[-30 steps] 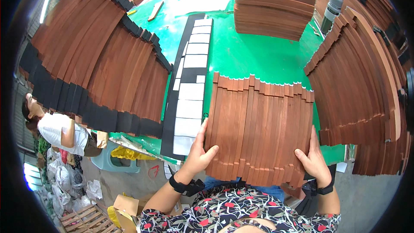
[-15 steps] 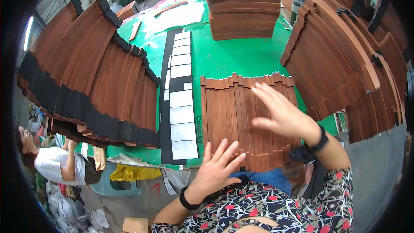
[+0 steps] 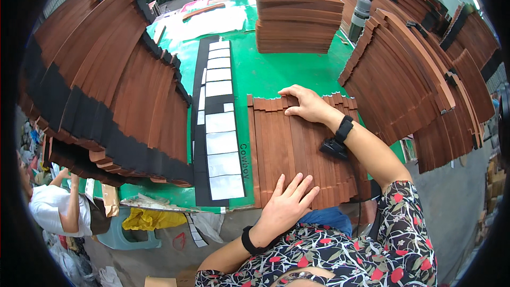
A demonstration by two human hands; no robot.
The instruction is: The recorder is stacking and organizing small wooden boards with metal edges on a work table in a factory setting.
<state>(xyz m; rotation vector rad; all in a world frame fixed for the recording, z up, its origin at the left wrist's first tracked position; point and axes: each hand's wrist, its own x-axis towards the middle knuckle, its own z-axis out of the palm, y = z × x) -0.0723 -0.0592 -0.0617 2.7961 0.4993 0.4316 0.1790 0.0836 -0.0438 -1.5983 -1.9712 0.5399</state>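
Reddish-brown wooden slats (image 3: 289, 143) lie side by side in a row on the green tabletop before me, their far and near ends uneven. At the row's near end rests my left hand (image 3: 289, 196), its fingers spread over the slat ends. My right hand (image 3: 308, 105) reaches across to the far end. Its fingers curl at the far edge and the thumb lies apart on the slats' upper face; no single slat is held. A black wristband sits on each wrist, and a small black device (image 3: 334, 149) hangs below the right one over the slats.
A black strip with white rectangles (image 3: 223, 133) lies left of the row. Tall stacks of slats with black-covered ends (image 3: 106, 90) rise at the left. More slats (image 3: 406, 69) are stacked at the right, beside a grey-topped bottle (image 3: 359, 18). Another stack (image 3: 300, 24) stands behind.
My right hand has moved left and away from me to the slats' far end. My left hand has shifted slightly right and settled on the near ends. The view has shifted a little.
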